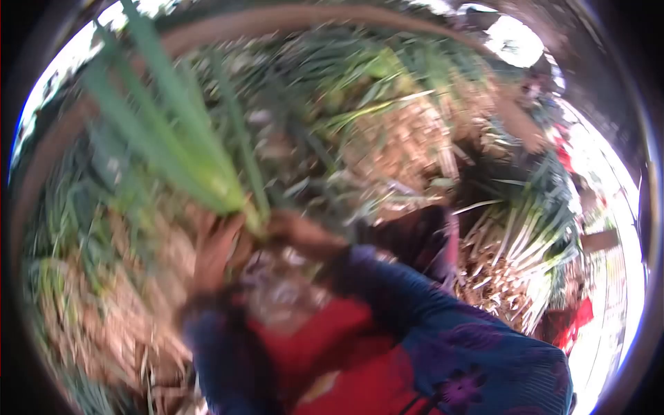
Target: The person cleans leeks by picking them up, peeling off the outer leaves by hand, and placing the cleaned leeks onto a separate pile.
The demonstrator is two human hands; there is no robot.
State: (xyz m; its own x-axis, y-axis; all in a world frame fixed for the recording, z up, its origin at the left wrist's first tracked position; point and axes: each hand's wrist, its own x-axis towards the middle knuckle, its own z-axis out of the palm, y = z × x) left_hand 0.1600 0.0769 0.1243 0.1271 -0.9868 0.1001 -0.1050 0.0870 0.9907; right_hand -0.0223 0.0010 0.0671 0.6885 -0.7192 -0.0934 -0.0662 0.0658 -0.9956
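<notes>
A green onion (pixel 207 169) with long broad leaves points up and to the left in front of me, blurred by motion. My left hand (pixel 220 245) is closed around its lower stalk. Against the stalk from the other side is my right hand (pixel 301 232), its fingers bent and closed on the lower part beside a thin separate leaf (pixel 241 128). The lower end of the plant is mostly hidden by my hands. Below them lies a blurred patch of pale scraps (pixel 280 280) near my red clothing.
Bundles of green onions lie all around: a rooty stack (pixel 104 311) at left, another (pixel 398 142) ahead, and a white-stemmed pile (pixel 515 256) at right. A curved brown rim or pole (pixel 297 15) runs along the far side. My dark shoe or knee (pixel 411 238) is nearby.
</notes>
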